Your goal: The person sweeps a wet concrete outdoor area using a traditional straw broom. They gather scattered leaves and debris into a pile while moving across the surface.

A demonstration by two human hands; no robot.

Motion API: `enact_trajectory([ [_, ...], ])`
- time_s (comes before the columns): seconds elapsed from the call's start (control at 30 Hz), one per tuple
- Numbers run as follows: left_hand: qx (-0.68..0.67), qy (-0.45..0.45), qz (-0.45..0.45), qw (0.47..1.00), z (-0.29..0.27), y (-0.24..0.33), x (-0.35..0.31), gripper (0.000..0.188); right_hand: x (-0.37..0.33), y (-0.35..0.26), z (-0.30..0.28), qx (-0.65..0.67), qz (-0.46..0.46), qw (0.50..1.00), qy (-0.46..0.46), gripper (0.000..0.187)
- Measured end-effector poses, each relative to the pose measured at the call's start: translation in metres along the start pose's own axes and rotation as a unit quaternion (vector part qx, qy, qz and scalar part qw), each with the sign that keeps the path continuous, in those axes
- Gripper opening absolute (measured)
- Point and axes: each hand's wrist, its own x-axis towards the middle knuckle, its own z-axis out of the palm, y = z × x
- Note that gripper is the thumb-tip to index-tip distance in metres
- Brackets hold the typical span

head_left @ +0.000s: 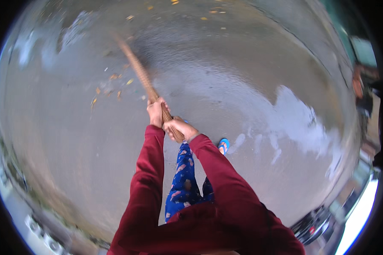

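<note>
A long brown stick broom (144, 79) slants away from my body toward the far left, its far end smeared by motion over the wet ground. My left hand (156, 111) is closed round the bundle, farther along it. Closer to my body, my right hand (178, 127) wraps the broom near its butt end. Small yellow and brown leaves (119, 94) lie scattered on the ground left of the broom.
Wet grey paving (93, 148) spreads around me, with a shiny puddle (291, 112) to the right. My foot in a blue flip-flop (224, 145) stands below. More leaves (174, 2) lie at the far edge. A dark vehicle-like shape (312, 225) is at the lower right.
</note>
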Motion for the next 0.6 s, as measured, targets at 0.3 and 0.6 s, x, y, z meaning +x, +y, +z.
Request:
enact_trajectory([
  [0.3, 0.119, -0.311, -0.089, 0.939, 0.114, -0.102, -0.149, 0.031, -0.179, 0.069, -0.037, 0.240, -0.100, 0.942, 0.213, 0.009],
  [0.6, 0.355, -0.579, -0.238, 0.694, 0.184, -0.151, -0.072, 0.020, -0.142, 0.018, -0.117, 0.397, -0.114, 0.869, 0.274, 0.016],
])
